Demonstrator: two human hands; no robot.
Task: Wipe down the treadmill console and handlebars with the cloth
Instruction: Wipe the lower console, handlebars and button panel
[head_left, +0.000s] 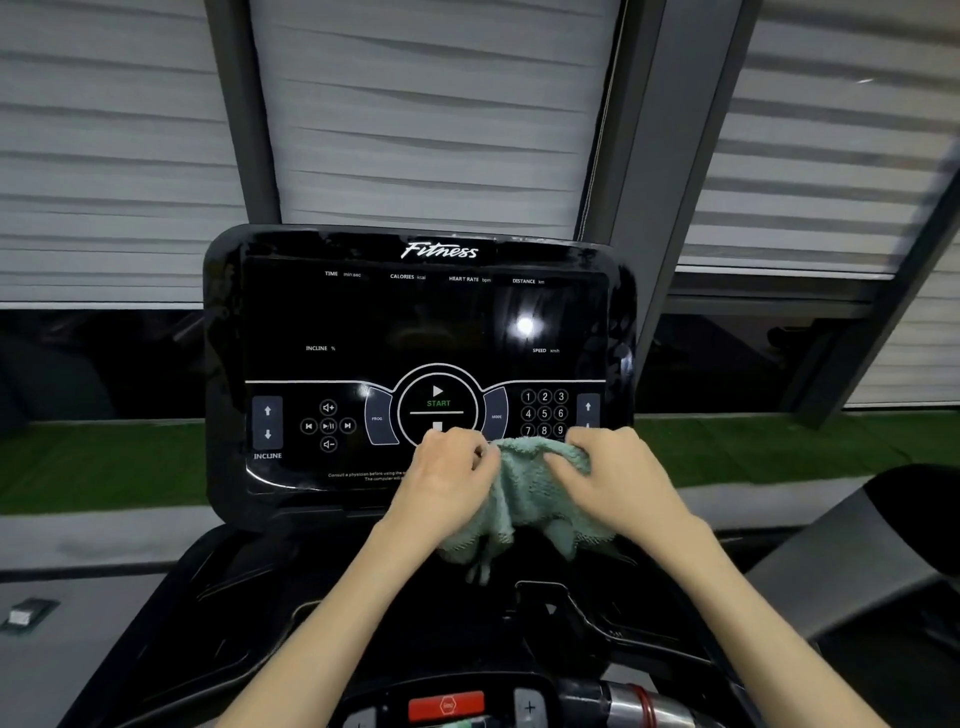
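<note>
The black treadmill console (363, 322) stands upright ahead of me, its screen dark, with printed buttons along the lower part. A light green terry cloth (524, 488) hangs bunched in front of the console's lower right area. My left hand (449, 480) grips the cloth's left side with curled fingers. My right hand (618, 475) grips its right side. The cloth's lower ends dangle above the black tray below the console. A handlebar with a silver grip and red ring (631, 701) shows at the bottom edge.
A red stop button (447, 705) sits at the bottom centre beside a plus key (530, 706). Grey blinds cover windows behind the console. Another machine's grey frame (831, 561) rises at the right. Green turf (98, 467) runs along the floor beyond.
</note>
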